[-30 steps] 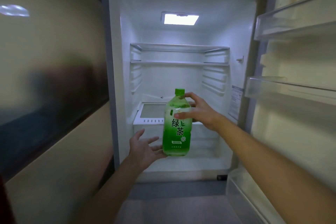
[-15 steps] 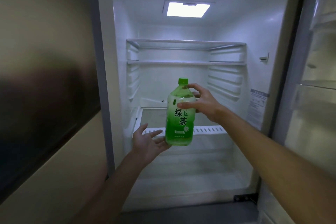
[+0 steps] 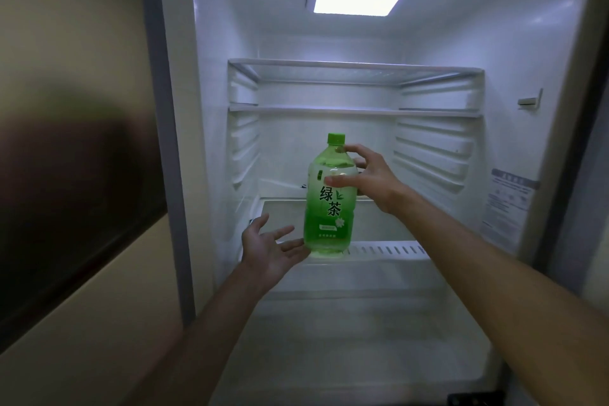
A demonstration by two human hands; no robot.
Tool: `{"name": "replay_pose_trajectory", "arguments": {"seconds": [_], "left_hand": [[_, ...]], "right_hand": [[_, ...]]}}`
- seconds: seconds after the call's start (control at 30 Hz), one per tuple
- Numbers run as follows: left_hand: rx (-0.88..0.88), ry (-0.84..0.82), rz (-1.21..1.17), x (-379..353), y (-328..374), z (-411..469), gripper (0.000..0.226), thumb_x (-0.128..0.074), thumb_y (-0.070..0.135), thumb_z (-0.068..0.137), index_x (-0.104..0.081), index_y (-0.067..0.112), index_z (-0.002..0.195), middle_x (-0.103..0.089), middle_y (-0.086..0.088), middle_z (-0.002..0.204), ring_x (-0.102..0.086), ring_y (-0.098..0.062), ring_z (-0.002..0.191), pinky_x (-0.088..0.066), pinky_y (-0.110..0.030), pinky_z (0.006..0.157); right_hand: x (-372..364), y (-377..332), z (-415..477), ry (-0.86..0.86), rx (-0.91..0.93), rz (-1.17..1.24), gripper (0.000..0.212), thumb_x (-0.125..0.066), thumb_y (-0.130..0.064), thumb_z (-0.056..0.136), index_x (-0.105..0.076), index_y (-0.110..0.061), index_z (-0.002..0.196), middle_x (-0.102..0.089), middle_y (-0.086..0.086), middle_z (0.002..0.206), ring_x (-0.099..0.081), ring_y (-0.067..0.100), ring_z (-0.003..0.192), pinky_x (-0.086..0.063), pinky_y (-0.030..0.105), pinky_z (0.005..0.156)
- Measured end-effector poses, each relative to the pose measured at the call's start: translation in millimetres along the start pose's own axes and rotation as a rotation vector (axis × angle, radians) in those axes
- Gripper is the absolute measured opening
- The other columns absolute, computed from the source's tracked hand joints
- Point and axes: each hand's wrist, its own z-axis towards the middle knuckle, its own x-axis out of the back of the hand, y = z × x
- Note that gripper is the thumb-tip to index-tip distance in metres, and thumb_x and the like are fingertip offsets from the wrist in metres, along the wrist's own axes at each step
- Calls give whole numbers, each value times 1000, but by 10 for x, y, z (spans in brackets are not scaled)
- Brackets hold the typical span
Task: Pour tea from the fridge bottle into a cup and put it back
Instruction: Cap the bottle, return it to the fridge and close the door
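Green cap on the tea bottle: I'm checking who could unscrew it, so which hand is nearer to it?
Right. The right hand holds the bottle just below the green cap; the left hand is open, down by the base.

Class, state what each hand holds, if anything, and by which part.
The right hand grips the tea bottle round its shoulder, just below the cap. The left hand lies open, fingers at the bottle's base.

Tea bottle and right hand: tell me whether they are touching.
Touching. The head view shows the right hand gripping the tea bottle, thumb across its front, fingers round its shoulder.
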Motion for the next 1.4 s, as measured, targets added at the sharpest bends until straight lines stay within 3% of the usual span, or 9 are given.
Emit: {"name": "replay_pose_trajectory", "arguments": {"seconds": [0.17, 0.27, 0.43, 0.6, 0.73, 0.87, 1.2, 1.4], "left_hand": [[-24, 3, -33, 5, 13, 130, 66, -41, 43, 95, -40, -7, 138, -48, -43, 120, -55, -51, 108, -47, -51, 92], [-32, 2, -43, 8, 24, 175, 65, -42, 42, 94, -40, -6, 138, -43, -45, 129, -52, -53, 117, -43, -52, 103], [-39, 15, -24, -13, 61, 218, 65, -42, 41, 94, -40, -6, 138, -40, -45, 133, -48, -54, 122, -38, -53, 109], [-34, 8, -30, 2, 112, 204, 67, -43, 41, 95, -38, -7, 141, -32, -46, 141, -40, -57, 128, -38, -53, 108], [-40, -11, -43, -32, 94, 206, 67, -44, 41, 94, -37, -7, 141, -31, -46, 141, -40, -58, 128, -37, -55, 108], [-50, -20, -53, -75, 103, 241, 68, -45, 41, 94, -36, -7, 142, -32, -47, 140, -41, -57, 127, -38, -55, 108], [-54, 27, -37, -41, 81, 366, 67, -43, 41, 96, -36, -7, 142, -26, -45, 144, -34, -57, 132, -34, -55, 112], [-52, 37, -28, 5, 54, 396, 68, -42, 43, 96, -36, -7, 142, -28, -46, 143, -36, -56, 132, -35, -54, 111]], "right_hand": [[-4, 120, 198, -16, 9, 23, 68, -88, -4, 63, -58, -21, 122, -64, 17, 115, -71, 30, 92, -60, 36, 66], [-5, 166, 285, -19, 12, 50, 69, -87, -2, 63, -57, -21, 122, -65, 18, 113, -71, 31, 90, -60, 36, 66], [-11, 200, 384, -37, 15, 99, 69, -85, 3, 64, -57, -21, 123, -66, 15, 111, -72, 27, 85, -59, 34, 64], [46, 252, 479, -37, 18, 102, 76, -86, 2, 63, -55, -18, 130, -66, 13, 114, -72, 25, 89, -60, 35, 68], [48, 320, 544, -26, 11, 102, 79, -87, 0, 61, -55, -19, 130, -64, 13, 116, -71, 28, 94, -61, 43, 76], [23, 364, 591, -29, -2, 114, 73, -86, 2, 63, -55, -22, 125, -64, 9, 113, -71, 24, 91, -60, 36, 72], [5, 504, 730, -32, -8, 131, 81, -85, -2, 67, -50, -15, 139, -62, 10, 119, -69, 25, 97, -60, 40, 79], [-57, 533, 767, -14, 22, 92, 82, -83, -1, 70, -45, -12, 142, -61, 1, 111, -70, 15, 89, -58, 25, 68]]}}
